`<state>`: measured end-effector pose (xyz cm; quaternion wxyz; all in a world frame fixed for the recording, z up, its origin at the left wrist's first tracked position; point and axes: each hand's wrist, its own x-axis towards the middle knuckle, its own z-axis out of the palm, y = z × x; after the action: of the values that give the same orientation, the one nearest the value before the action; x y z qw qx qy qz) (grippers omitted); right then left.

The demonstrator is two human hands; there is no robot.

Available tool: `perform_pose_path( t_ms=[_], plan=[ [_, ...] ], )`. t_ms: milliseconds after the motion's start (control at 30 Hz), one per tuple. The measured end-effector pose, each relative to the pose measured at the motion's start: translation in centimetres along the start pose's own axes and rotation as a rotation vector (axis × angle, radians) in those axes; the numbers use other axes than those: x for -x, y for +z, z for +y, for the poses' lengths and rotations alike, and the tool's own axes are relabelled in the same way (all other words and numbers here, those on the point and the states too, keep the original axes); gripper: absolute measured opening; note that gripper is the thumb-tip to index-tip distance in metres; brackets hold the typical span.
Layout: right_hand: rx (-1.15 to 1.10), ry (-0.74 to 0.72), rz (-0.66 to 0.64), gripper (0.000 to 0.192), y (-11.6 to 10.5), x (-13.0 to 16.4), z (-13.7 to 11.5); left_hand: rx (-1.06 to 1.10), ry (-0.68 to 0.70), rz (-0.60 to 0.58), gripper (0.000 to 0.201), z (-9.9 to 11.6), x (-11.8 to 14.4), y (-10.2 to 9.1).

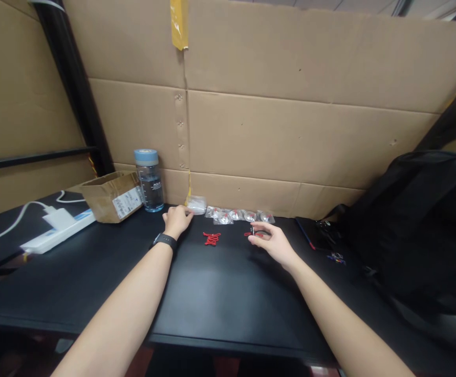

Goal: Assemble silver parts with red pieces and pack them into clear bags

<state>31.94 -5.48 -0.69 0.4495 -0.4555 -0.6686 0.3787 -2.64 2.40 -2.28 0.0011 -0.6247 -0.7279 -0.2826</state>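
My left hand (pixel 176 219), with a black watch on its wrist, reaches to the far side of the table. Its fingertips pinch the near edge of a stack of clear plastic bags (pixel 197 204). Between the thumb and fingers of my right hand (pixel 270 242) is a small round metal piece (pixel 252 230), held edge-on; a bit of red cord shows beside it. A tangle of red cords (pixel 212 239) lies between my hands. Behind it are several small round pieces in clear packets (pixel 236 214), lined up near the cardboard wall.
To the left stand a blue-lidded water bottle (pixel 148 183), an open cardboard box (pixel 112 199) and a white power strip (pixel 61 230) with a charger plugged in. A black backpack (pixel 416 235) fills the right side. Keys (pixel 336 257) lie beside it. Cardboard (pixel 271 136) walls the back.
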Motion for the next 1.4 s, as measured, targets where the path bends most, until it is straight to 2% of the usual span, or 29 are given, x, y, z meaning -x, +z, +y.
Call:
perform_pose_path(
  t_ms=[167,400,600,800,1033,1167,1267,1333,1400],
  plan=[
    [-0.003,-0.004,-0.006,0.056,-0.1,0.0,-0.1,-0.016,-0.002,0.025,0.031,0.1,0.0,0.0],
    [-0.006,-0.01,-0.037,0.055,0.0,0.0,0.1,-0.021,0.021,0.006,0.029,0.1,0.3,-0.2],
    [-0.011,-0.018,-0.043,0.054,0.0,0.1,0.1,-0.008,0.048,-0.02,0.035,-0.1,0.1,0.2],
    [-0.014,-0.024,-0.052,0.054,0.1,0.1,-0.1,0.001,0.073,-0.017,0.025,0.2,0.3,0.1],
    [-0.009,-0.031,-0.043,0.054,0.0,0.1,-0.2,0.075,0.072,0.146,0.025,1.3,0.6,-0.8],
    [0.017,-0.005,0.011,0.056,-0.7,-0.1,-0.5,0.18,0.162,0.223,0.018,3.5,1.3,-2.0],
    [0.021,0.012,0.077,0.058,-1.6,-0.3,-0.6,0.277,0.375,0.111,0.015,6.4,2.8,-2.7],
    [0.05,-0.005,0.121,0.058,-2.2,-0.5,-0.5,0.328,0.553,-0.036,0.016,8.6,4.4,-2.8],
    [0.107,-0.029,0.148,0.057,-2.8,-0.7,-0.4,0.318,0.745,-0.251,0.017,10.4,6.2,-2.7]
  ],
)
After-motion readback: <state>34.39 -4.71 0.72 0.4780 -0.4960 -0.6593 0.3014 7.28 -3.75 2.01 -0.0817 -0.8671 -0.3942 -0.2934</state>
